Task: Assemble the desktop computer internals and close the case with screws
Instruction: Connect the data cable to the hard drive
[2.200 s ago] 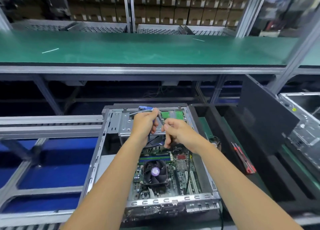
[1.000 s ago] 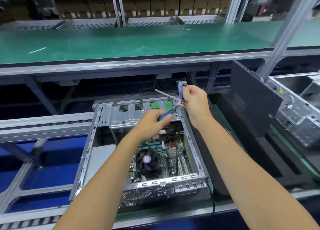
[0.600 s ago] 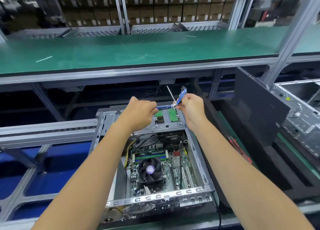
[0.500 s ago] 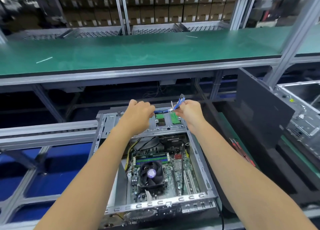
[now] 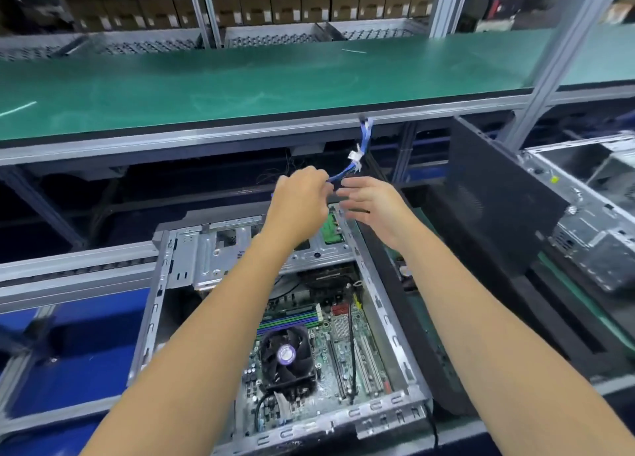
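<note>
An open metal computer case (image 5: 385,304) lies in front of me, with a motherboard (image 5: 343,338) and a black CPU fan (image 5: 287,356) inside. A drive cage (image 5: 213,252) spans its far end. My left hand (image 5: 299,208) is raised above the cage and pinches the lower end of a blue cable (image 5: 360,149) tied with a white zip tie; the cable sticks up and to the right. My right hand (image 5: 374,204) hovers just right of the left hand with its fingers spread, and touches nothing.
A black side panel (image 5: 498,201) leans upright right of the case. Another open metal chassis (image 5: 591,215) lies at the far right. A green shelf (image 5: 240,87) runs across above, with metal uprights (image 5: 556,60). Blue surfaces and rails lie to the left.
My right hand has let go of the blue cable and opened. The left hand alone holds the cable, whose free end now swings up higher.
</note>
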{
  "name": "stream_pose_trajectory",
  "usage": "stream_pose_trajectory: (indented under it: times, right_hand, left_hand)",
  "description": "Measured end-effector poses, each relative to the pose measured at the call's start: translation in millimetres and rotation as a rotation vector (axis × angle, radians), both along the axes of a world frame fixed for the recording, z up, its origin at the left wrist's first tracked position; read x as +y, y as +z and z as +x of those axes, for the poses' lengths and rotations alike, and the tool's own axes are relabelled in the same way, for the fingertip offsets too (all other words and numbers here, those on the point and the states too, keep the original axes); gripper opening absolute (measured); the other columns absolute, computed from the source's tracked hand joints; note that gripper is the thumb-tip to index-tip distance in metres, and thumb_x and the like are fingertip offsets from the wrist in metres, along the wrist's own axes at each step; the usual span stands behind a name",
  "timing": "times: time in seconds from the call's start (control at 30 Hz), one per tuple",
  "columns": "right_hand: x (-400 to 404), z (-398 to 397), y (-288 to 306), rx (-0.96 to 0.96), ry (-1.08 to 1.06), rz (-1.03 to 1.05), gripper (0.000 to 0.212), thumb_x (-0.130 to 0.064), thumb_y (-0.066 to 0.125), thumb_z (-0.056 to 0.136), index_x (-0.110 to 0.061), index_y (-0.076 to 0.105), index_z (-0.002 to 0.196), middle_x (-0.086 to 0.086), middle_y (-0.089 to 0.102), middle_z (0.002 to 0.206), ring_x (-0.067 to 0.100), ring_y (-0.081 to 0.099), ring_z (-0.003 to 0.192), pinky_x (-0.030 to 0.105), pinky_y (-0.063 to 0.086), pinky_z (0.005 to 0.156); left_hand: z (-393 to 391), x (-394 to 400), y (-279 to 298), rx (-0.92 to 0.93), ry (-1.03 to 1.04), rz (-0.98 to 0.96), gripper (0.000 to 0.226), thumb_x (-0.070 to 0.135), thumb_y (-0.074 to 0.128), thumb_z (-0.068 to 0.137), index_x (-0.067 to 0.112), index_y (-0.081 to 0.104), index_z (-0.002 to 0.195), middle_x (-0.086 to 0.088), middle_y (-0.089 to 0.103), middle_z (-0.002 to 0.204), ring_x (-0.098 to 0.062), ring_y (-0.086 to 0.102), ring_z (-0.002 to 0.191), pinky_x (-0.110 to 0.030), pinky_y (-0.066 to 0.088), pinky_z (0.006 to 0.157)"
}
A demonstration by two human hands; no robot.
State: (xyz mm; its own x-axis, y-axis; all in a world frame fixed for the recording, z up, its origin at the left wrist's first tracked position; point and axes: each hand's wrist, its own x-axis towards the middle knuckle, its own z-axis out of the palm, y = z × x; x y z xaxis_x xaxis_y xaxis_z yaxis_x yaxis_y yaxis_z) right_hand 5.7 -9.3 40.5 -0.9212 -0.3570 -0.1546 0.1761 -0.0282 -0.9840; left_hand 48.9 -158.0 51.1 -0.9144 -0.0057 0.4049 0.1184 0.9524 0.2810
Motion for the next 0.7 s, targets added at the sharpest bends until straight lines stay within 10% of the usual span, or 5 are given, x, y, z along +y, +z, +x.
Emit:
stream_pose_trajectory:
  times: [0.13, 0.43, 0.57, 0.7]
  right_hand:
    - [34.0, -3.9, 11.2, 0.094, 0.093, 0.126, 0.031, -0.022, 0.048, 0.103, -0.01, 0.062, 0.127, 0.009, 0.068, 0.118, 0.022, 0.061, 0.105, 0.036, 0.047, 0.089]
    - [123.9, -48.0, -1.9, 0.174, 0.105, 0.409, 0.033, -0.021, 0.056, 0.101, 0.009, 0.058, 0.114, 0.017, 0.058, 0.096, 0.021, 0.05, 0.088, 0.042, 0.048, 0.093]
    - [164.1, -60.7, -33.1, 0.185, 0.204, 0.584, 0.008, -0.004, 0.062, 0.093, 0.003, 0.058, 0.09, 0.017, 0.051, 0.076, 0.023, 0.045, 0.067, 0.035, 0.037, 0.065]
    - [190.7, -73.3, -75.4, 0.155, 0.271, 0.769, 0.021, -0.003, 0.061, 0.09, -0.007, 0.048, 0.074, 0.008, 0.052, 0.062, 0.022, 0.054, 0.049, 0.025, 0.039, 0.049]
  left_hand:
    - [-22.2, 56.5, 17.5, -0.117, -0.098, 0.72, 0.027, 0.01, 0.038, 0.099, 0.006, 0.06, 0.084, -0.005, 0.058, 0.081, -0.021, 0.049, 0.073, -0.033, 0.041, 0.066]
    - [-83.2, 161.9, -11.2, -0.29, 0.036, 1.439, 0.033, 0.01, 0.033, 0.102, 0.014, 0.057, 0.08, -0.004, 0.053, 0.076, -0.016, 0.049, 0.069, -0.031, 0.044, 0.07]
    - [-103.7, 207.5, -48.5, -0.48, 0.222, 1.325, 0.03, 0.005, 0.041, 0.095, 0.014, 0.058, 0.073, -0.002, 0.057, 0.075, -0.016, 0.048, 0.063, -0.026, 0.038, 0.056]
    - [-119.1, 219.1, -95.4, -0.647, 0.305, 0.724, 0.024, 0.009, 0.042, 0.095, -0.002, 0.064, 0.096, -0.02, 0.064, 0.112, -0.032, 0.06, 0.094, -0.03, 0.05, 0.069]
